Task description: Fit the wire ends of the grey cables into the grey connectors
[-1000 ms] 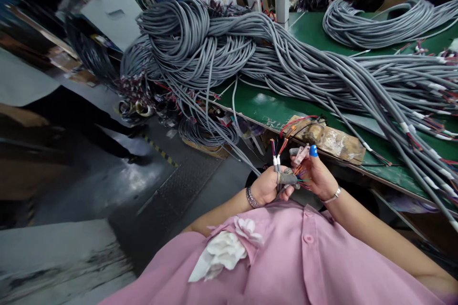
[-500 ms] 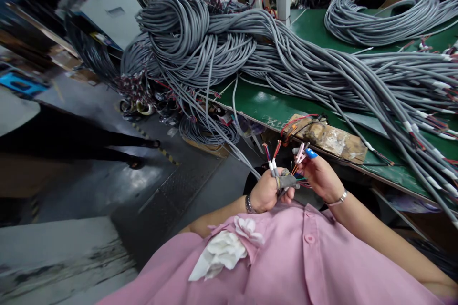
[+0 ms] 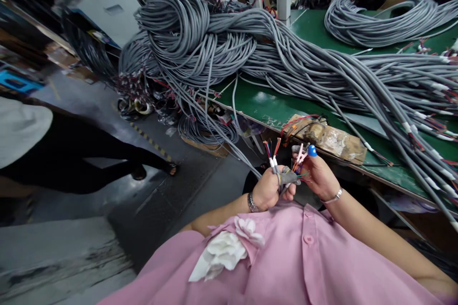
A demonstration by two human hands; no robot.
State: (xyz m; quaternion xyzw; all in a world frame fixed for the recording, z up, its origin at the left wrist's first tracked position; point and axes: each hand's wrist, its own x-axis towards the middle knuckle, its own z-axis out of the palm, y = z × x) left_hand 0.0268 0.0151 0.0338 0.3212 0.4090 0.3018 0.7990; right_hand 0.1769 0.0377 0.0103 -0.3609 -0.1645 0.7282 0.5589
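My left hand (image 3: 268, 189), with a bracelet on the wrist and a grey cot on one finger, is closed round a few grey cable ends (image 3: 272, 159) whose red and dark wire tips stick up above the fist. My right hand (image 3: 318, 177), wearing a blue fingertip cot and a wrist bangle, pinches thin coloured wires (image 3: 298, 158) fanned out of the same cable ends. Both hands meet close to my pink shirt, just off the front edge of the green table (image 3: 266, 105).
A huge heap of grey cables (image 3: 222, 43) covers the green table, and another coil (image 3: 375, 24) lies at the back right. A taped brown block (image 3: 331, 138) sits near the table edge. A person in dark trousers (image 3: 78, 152) walks on the left; another person sits behind the heap.
My hands stay almost in place; the right fingers shift slightly on the wires. The passer-by on the left has stepped further right along the aisle.
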